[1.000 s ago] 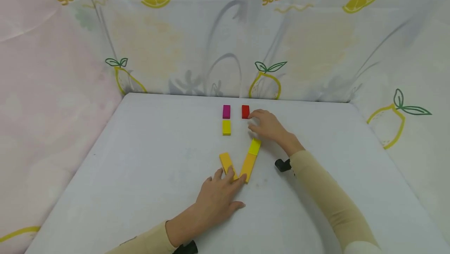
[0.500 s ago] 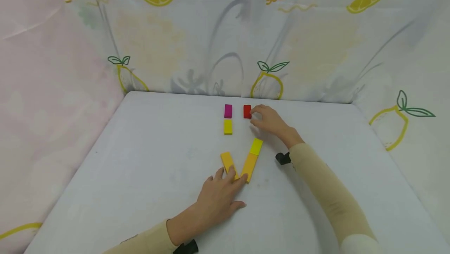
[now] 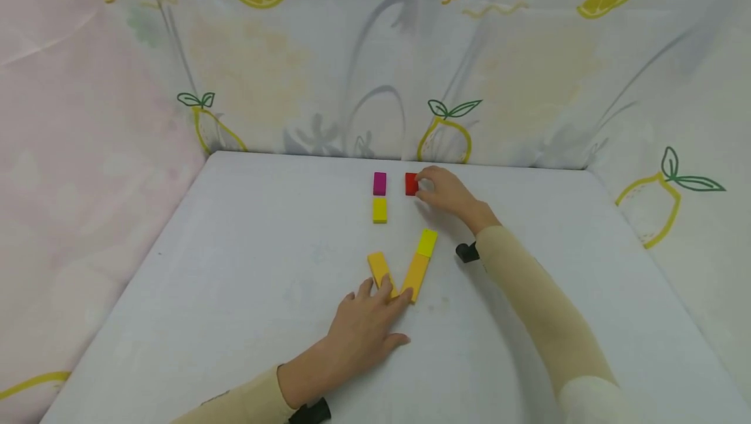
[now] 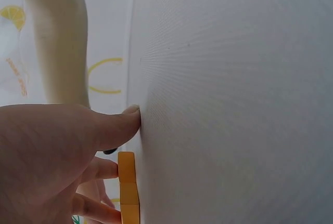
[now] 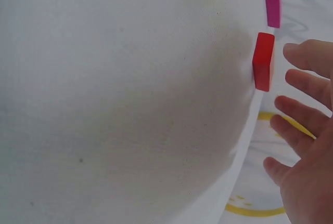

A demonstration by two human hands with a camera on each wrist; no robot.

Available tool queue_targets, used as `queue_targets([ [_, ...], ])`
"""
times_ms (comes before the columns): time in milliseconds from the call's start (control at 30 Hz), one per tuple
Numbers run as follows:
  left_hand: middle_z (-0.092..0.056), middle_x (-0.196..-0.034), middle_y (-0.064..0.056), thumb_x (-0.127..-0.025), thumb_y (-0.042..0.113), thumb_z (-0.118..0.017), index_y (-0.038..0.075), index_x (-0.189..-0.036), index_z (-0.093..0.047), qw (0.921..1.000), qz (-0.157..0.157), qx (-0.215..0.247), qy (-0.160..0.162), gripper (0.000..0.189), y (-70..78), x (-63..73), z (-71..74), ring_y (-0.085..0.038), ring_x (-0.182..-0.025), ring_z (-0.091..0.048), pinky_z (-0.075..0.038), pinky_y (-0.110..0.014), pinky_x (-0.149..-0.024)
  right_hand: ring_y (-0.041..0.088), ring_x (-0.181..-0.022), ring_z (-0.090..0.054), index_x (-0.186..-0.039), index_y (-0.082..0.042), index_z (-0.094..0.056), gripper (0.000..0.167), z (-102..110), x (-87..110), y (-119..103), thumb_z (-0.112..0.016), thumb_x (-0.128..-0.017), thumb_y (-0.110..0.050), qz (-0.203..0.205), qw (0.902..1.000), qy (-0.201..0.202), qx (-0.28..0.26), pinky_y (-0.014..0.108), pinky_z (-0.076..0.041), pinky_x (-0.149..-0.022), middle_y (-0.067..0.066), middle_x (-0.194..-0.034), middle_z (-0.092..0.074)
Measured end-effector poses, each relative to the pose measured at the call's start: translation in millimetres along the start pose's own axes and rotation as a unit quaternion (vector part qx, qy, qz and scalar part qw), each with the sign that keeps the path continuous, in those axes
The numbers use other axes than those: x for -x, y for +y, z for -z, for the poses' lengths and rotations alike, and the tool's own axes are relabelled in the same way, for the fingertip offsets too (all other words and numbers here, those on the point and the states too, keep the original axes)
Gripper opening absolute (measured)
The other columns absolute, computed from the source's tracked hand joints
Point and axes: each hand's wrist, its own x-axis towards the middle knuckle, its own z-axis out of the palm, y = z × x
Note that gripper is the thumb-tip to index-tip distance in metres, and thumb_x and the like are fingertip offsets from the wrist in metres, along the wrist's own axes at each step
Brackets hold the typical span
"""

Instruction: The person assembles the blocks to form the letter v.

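My left hand lies over the lower ends of two orange blocks that meet in a V, fingertips resting on them and thumb held out to the side. In the left wrist view, fingers touch the orange blocks on the white surface. A yellow block continues the V's right arm. Farther back, my right hand reaches to a red block, its thumb and fingertips by the right side. The right wrist view shows spread fingers beside the red block, with a gap between.
Left of the red block, a magenta block stands in line with a yellow block in front of it. The white table ends at a lemon-printed cloth behind. Black wrist cameras sit under both forearms.
My right hand has moved slightly farther back and left, its fingertips coming closer around the red block's right side. The left hand and the blocks have stayed in place.
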Motion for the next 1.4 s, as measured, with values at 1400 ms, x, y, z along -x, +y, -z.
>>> queue_targets([
  [1400,-0.051,-0.144,-0.009,-0.086,0.066,-0.063,0.033,-0.148,-0.044,0.9998,0.003,0.015,-0.011,0.073,-0.3,-2.1,-1.0,-0.037,-0.126,-0.054,-0.057,-0.047,-0.083,0.029,-0.109,-0.053,-0.119,-0.003,-0.062,0.030,-5.9,-20.9,-4.4,-0.062,-0.090,-0.012,0.044,0.9988,-0.010,0.018,0.043,-0.044,-0.108,0.012,-0.118,-0.064],
])
